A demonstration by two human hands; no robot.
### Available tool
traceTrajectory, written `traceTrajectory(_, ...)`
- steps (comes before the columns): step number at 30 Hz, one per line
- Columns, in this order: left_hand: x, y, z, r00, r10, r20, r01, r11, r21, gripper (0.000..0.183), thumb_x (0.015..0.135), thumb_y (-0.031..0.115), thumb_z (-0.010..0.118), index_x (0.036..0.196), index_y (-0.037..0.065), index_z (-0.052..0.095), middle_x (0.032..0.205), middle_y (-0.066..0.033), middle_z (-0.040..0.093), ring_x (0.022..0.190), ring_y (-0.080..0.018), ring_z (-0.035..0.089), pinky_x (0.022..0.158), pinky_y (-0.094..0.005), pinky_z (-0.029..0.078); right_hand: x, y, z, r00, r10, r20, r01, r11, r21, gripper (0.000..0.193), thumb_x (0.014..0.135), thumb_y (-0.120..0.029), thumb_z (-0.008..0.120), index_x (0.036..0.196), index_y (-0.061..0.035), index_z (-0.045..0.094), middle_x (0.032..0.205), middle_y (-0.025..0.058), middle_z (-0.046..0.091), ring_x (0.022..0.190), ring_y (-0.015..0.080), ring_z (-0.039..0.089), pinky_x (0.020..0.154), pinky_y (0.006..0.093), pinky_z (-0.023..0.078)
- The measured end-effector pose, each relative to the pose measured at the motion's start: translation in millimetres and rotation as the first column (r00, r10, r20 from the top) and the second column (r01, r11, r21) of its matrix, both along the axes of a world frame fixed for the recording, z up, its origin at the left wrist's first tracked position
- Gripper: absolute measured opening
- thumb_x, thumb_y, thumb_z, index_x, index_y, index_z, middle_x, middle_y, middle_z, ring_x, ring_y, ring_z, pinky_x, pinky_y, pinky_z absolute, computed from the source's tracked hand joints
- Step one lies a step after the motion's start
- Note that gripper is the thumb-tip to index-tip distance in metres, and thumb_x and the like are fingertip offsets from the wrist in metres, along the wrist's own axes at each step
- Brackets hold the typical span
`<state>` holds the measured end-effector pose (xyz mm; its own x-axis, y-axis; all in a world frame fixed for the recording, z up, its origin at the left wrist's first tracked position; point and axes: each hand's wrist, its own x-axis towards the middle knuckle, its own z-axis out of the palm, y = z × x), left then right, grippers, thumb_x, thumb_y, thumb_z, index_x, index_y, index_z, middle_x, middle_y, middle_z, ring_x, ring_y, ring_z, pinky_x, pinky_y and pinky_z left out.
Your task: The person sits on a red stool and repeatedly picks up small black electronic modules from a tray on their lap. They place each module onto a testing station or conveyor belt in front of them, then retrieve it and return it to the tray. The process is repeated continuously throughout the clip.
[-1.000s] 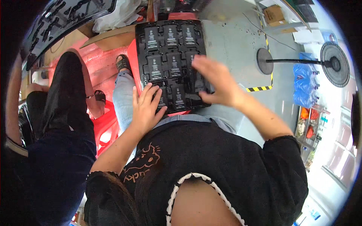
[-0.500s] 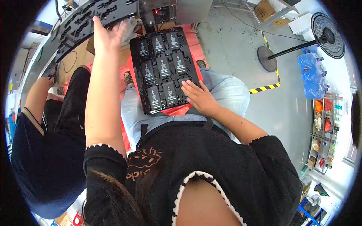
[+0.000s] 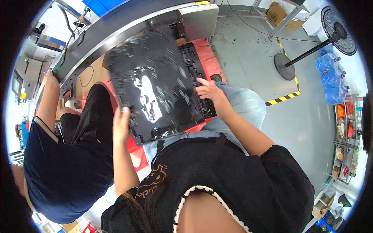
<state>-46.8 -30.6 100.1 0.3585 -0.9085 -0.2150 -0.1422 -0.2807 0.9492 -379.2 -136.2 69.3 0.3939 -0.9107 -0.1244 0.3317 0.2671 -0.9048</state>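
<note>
An empty-looking black moulded plastic tray (image 3: 155, 89), shiny and blurred by motion, is tilted above my lap. My left hand (image 3: 121, 126) grips its left edge near the bottom corner, thumb on top. Beneath it lies a second black tray (image 3: 211, 110) holding flat black battery packs (image 3: 189, 58); only its right strip shows, the rest is covered. My right hand (image 3: 211, 95) is at that strip, its fingers stretched apart toward the upper tray's right edge. Whether they touch the upper tray or the lower one, I cannot tell.
A red surface (image 3: 204, 50) lies under the trays. Ahead runs a metal-edged bench (image 3: 105, 42) with a grey metal box (image 3: 200, 21). At my left sits a co-worker in a dark shirt (image 3: 66, 167). A black fan (image 3: 285, 66) and blue water bottles (image 3: 332, 79) stand at right.
The empty tray has come off the bench edge and down over the filled tray. My left hand has come back toward me with it. My right hand has shifted slightly right.
</note>
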Motion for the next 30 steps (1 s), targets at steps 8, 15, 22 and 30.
traceTrajectory(8, -33, -38, -98, 0.884, -0.271, 0.382, 0.246, 0.963, 0.114, 0.057, 0.098, 0.037, 0.048, 0.134, -0.006, 0.043, 0.129, -0.0278, 0.053, 0.124, -0.0379, 0.049, 0.105, -0.0415, 0.035, -6, -37, -31, 0.303, -0.431, -0.850, -0.146, 0.860, -0.488, 0.050, 0.084, -0.047, 0.064, 0.112, -0.0052, 0.066, 0.083, 0.0190, 0.068, 0.088, 0.0355, 0.064, 0.083, 0.0425, 0.048)
traceTrajectory(15, -52, -62, -146, 0.999, 0.001, 0.054, -0.002, 1.000, 0.012, 0.048, 0.094, 0.022, 0.056, 0.135, -0.002, 0.045, 0.124, -0.0233, 0.058, 0.115, -0.0345, 0.055, 0.100, -0.0407, 0.040, 3, -48, -70, 0.939, -0.105, -0.328, 0.108, 0.994, -0.007, 0.051, 0.092, -0.033, 0.058, 0.132, -0.0012, 0.054, 0.124, 0.0193, 0.060, 0.113, 0.0278, 0.058, 0.097, 0.0356, 0.043)
traceTrajectory(22, -70, -64, -115, 0.960, 0.063, -0.272, -0.037, 0.994, 0.100, 0.042, 0.098, 0.018, 0.052, 0.136, 0.005, 0.045, 0.119, -0.0096, 0.061, 0.101, -0.0190, 0.059, 0.090, -0.0326, 0.046, -1, -57, -104, 0.955, -0.052, -0.291, 0.052, 0.999, -0.008, 0.050, 0.098, -0.032, 0.048, 0.137, -0.0001, 0.048, 0.128, 0.0146, 0.058, 0.118, 0.0219, 0.053, 0.100, 0.0312, 0.039)
traceTrajectory(30, -83, -34, -109, 0.994, 0.051, -0.100, -0.050, 0.999, 0.012, 0.045, 0.095, 0.012, 0.051, 0.137, -0.002, 0.041, 0.124, -0.0175, 0.057, 0.114, -0.0260, 0.054, 0.102, -0.0343, 0.038, -5, -27, -65, 0.797, -0.072, -0.600, 0.018, 0.995, -0.096, 0.046, 0.097, -0.033, 0.049, 0.134, -0.0047, 0.052, 0.119, 0.0188, 0.063, 0.111, 0.0251, 0.058, 0.098, 0.0322, 0.042)
